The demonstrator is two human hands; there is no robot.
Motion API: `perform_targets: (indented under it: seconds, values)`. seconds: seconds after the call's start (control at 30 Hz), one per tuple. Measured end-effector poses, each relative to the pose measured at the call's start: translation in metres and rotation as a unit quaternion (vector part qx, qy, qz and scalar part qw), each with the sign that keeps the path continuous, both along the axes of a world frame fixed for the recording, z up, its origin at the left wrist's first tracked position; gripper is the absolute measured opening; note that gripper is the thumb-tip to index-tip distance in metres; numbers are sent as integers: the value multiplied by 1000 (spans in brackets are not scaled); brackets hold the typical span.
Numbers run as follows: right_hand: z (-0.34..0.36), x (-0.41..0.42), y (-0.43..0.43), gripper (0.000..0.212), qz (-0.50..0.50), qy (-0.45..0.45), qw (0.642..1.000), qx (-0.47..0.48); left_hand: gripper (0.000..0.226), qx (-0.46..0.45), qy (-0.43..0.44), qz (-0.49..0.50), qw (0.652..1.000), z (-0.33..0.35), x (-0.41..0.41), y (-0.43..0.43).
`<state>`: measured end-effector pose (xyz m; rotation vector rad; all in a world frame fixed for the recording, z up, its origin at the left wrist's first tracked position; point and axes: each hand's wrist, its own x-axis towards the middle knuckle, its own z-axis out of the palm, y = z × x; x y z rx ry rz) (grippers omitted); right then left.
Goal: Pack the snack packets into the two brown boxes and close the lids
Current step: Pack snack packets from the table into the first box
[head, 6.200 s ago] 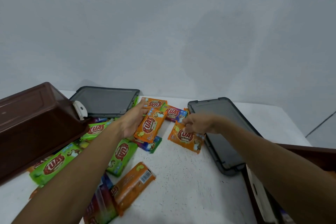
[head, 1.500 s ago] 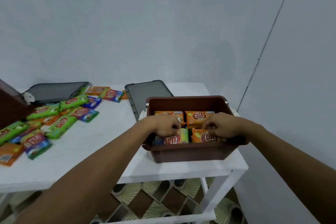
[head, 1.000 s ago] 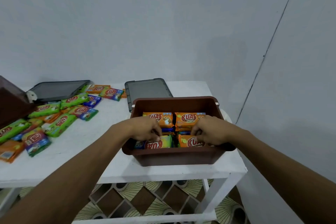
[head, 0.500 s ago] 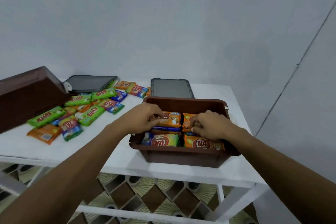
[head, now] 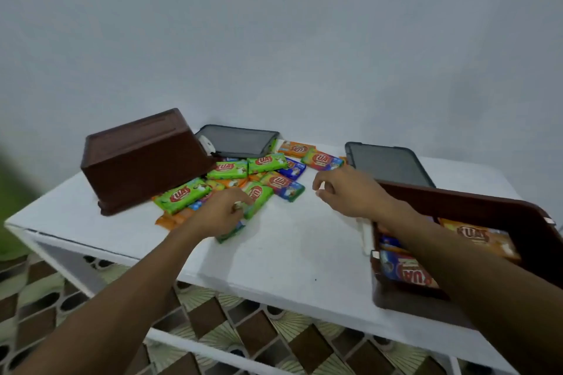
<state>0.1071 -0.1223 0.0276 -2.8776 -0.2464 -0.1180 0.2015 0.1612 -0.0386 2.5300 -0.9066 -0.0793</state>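
Observation:
Loose snack packets, green (head: 182, 195), orange (head: 295, 148) and blue (head: 282, 185), lie in a pile on the white table (head: 292, 250). My left hand (head: 221, 213) rests on the near side of the pile, fingers curled down over a green packet (head: 258, 195); whether it grips is hidden. My right hand (head: 345, 192) hovers to the right of the pile, fingers loosely curled and holding nothing. One brown box (head: 143, 158) lies tipped on its side at the left. The other brown box (head: 457, 202) stands at the right edge under my right forearm, with packets (head: 478, 236) inside.
Two dark grey lids lie flat at the back of the table, one (head: 237, 141) behind the pile and one (head: 388, 163) behind the right box. A grey wall stands close behind. Patterned floor tiles (head: 243, 332) show below the table's front edge.
Both hands have left the right box and moved left to the pile of loose packets. The view has swung left, so the right box now sits at the frame's right edge.

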Motion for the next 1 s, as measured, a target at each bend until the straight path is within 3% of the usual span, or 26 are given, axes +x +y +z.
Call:
perform_targets:
  seconds: [0.13, 0.23, 0.33, 0.43, 0.6, 0.63, 0.73, 0.87, 0.93, 1.0]
  values:
    - [-28, 53, 64, 28, -1, 81, 995, -52, 46, 40, 33, -13, 999, -15, 31, 54]
    - [-57, 72, 99, 60, 36, 131, 988, -77, 68, 32, 98, -27, 994, -21, 43, 72]
    - [-75, 74, 111, 81, 54, 134, 983, -112, 82, 54, 108, -48, 992, -23, 55, 76]
    - [-86, 66, 102, 77, 20, 116, 990, -77, 87, 115, 81, -90, 986, -25, 62, 71]
    - [-90, 43, 76, 13, -104, 94, 988, 61, 78, 142, 28, -132, 981, -31, 70, 52]
    - [-91, 40, 74, 14, -140, 90, 984, 69, 75, 136, 27, -135, 981, -31, 70, 46]
    - [-95, 35, 76, 45, -242, 104, 963, 56, 70, 108, 44, -133, 984, -30, 68, 30]
    - [-95, 47, 93, 85, -290, 110, 947, 83, 70, 83, 75, -91, 989, -24, 71, 22]
    - [-86, 56, 96, 89, -293, 164, 936, 110, 72, 71, 107, -67, 989, -19, 74, 24]
    - [-76, 61, 94, 79, -278, 216, 930, 107, 77, 40, 155, -55, 986, -13, 75, 26]
